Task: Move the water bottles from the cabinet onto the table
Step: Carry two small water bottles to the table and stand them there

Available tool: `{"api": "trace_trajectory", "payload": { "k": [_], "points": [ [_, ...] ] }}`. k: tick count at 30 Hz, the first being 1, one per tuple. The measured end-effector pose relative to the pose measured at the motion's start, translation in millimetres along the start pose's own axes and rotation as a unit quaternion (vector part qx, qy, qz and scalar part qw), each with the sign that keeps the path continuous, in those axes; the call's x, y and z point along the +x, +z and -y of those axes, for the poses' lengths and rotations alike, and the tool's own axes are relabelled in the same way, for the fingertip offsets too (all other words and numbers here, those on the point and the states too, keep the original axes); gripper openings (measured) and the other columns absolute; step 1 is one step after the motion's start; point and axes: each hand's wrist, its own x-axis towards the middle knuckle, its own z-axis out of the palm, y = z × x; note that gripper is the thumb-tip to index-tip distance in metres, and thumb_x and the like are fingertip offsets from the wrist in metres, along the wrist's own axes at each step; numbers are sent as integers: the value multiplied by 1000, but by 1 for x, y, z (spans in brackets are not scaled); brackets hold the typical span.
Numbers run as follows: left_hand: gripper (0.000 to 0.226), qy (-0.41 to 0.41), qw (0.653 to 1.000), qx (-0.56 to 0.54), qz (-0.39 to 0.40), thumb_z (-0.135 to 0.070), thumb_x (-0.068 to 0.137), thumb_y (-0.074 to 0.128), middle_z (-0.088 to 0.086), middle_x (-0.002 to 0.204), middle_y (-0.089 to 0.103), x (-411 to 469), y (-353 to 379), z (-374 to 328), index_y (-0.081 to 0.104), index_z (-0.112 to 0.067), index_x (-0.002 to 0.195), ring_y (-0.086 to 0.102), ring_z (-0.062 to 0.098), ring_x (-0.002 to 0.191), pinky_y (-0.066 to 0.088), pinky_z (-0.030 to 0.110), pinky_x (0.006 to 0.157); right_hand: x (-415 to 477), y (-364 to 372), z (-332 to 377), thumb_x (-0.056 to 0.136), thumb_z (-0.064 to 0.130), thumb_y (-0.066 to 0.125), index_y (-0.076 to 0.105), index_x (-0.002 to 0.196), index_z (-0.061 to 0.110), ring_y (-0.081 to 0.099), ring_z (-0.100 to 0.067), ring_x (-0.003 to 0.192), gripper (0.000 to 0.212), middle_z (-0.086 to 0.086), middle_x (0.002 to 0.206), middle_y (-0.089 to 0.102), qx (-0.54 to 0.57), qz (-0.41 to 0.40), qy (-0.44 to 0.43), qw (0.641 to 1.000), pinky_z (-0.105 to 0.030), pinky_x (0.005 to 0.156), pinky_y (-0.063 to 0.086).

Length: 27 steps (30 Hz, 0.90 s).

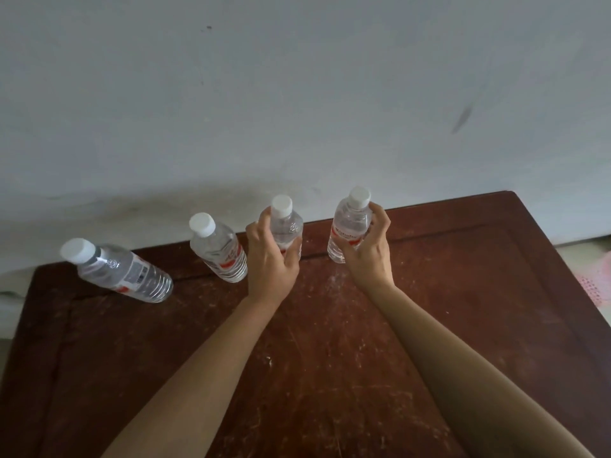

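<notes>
Several clear water bottles with white caps and red-and-white labels stand upright in a row near the far edge of a dark, scratched wooden table. My left hand grips the third bottle around its body. The rightmost bottle is held by my right hand, fingers curled round its label. Two more bottles stand free to the left: one at the far left and one beside my left hand. The cabinet is out of view.
A pale wall rises right behind the table's far edge. At the right, past the table's edge, a bit of light floor and something pink show. The near half of the table holds only my forearms.
</notes>
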Motion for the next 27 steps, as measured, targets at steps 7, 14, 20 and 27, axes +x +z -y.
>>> {"api": "trace_trajectory", "payload": {
  "k": [7,14,20,27],
  "points": [
    [77,-16,1000,13,5,-16,92,75,27,130,46,-10,-3,5,25,-6,150,44,15,120,31,6,102,-3,3,-5,90,29,75,15,143,41,52,-33,127,80,-14,152,36,-9,21,0,1000,-51,93,54],
    [66,-94,988,99,77,-33,102,59,24,133,49,-16,-36,-40,29,-7,155,56,34,115,46,32,82,-18,-55,14,93,43,66,16,152,34,61,-33,113,77,-15,144,42,-130,115,44,984,-47,86,54],
    [53,-48,974,222,0,-48,104,37,16,133,56,-51,-107,-110,49,-12,142,57,36,117,57,50,84,-48,-123,51,98,59,47,23,152,35,57,-30,121,63,-10,148,40,-184,131,-46,973,-39,81,49],
    [66,-159,887,432,-41,-64,102,27,19,162,29,-220,-174,-184,37,-27,156,29,42,148,34,66,109,-146,-151,69,97,59,49,29,150,34,55,-33,123,62,-7,147,42,-108,197,-199,954,-47,84,52]
  ]
}}
